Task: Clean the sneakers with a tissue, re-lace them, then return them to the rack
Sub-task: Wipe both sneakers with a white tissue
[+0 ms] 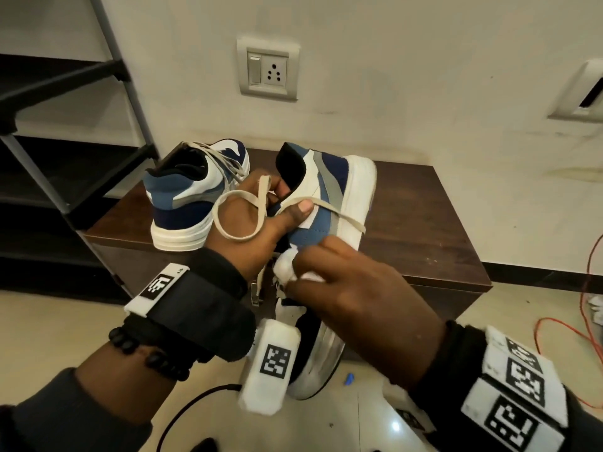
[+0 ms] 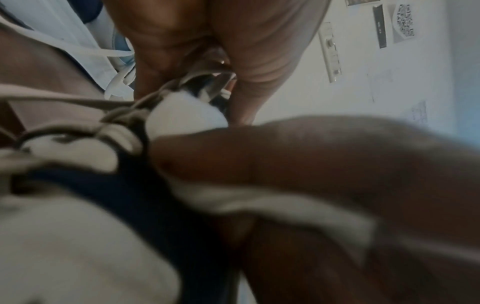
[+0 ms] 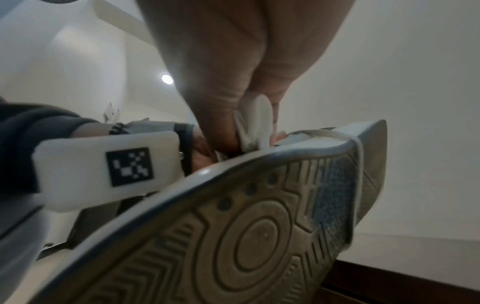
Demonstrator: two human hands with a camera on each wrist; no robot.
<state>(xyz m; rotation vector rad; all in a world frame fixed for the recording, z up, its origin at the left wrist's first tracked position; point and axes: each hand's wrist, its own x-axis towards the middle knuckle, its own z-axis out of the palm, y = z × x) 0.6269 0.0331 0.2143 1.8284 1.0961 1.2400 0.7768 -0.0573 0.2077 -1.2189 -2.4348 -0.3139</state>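
The held sneaker [image 1: 329, 203] was blue, navy and white with a grey side stripe, a black lining at the collar and a thick white sole. It was lifted in the air above the near edge of the brown desk [image 1: 424, 223], heel up and away from the person, toe down toward them, so its long axis ran steeply from the heel at top to the toe below the wrists. In the right wrist view its tan patterned outsole [image 3: 254, 236] faced the camera.

The left hand [image 1: 251, 220] gripped the sneaker at the collar, thumb pressed on the white side panel, its grip clamped on the shoe. A loose beige lace [image 1: 235, 210] looped over the back of that hand and trailed across the sneaker's side to the sole.

The right hand [image 1: 355, 288] lay just below the left, its grip pinched tight on a crumpled white tissue [image 1: 287, 269] held against the sneaker's upper near the lace area.

The second sneaker [image 1: 195, 197], same colours, stood on the desk left of the held sneaker, heel toward the person, toe toward the wall, its laces slack. A dark rack [image 1: 65, 125] stood left of the desk.
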